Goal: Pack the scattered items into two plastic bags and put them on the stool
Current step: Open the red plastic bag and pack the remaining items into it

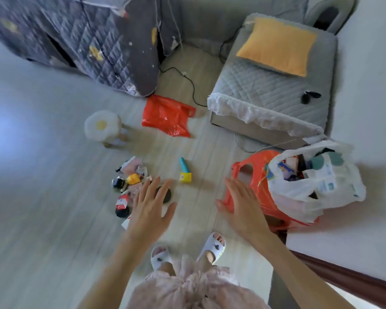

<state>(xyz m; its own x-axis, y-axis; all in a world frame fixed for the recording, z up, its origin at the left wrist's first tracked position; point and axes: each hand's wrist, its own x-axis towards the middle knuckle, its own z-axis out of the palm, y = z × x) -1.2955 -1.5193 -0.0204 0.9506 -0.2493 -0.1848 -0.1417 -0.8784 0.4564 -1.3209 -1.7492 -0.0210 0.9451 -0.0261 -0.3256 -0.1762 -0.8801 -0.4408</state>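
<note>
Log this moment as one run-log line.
left hand: open, empty | right hand: open, empty | scattered items: on floor | orange bag: lying unfilled | stool: bare

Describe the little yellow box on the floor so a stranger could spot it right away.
Start at the flat orange plastic bag on the pale wooden floor and look nearer. The small yellow cube-shaped box sits touching a teal tube, apart from the cluttered pile to its left.
</note>
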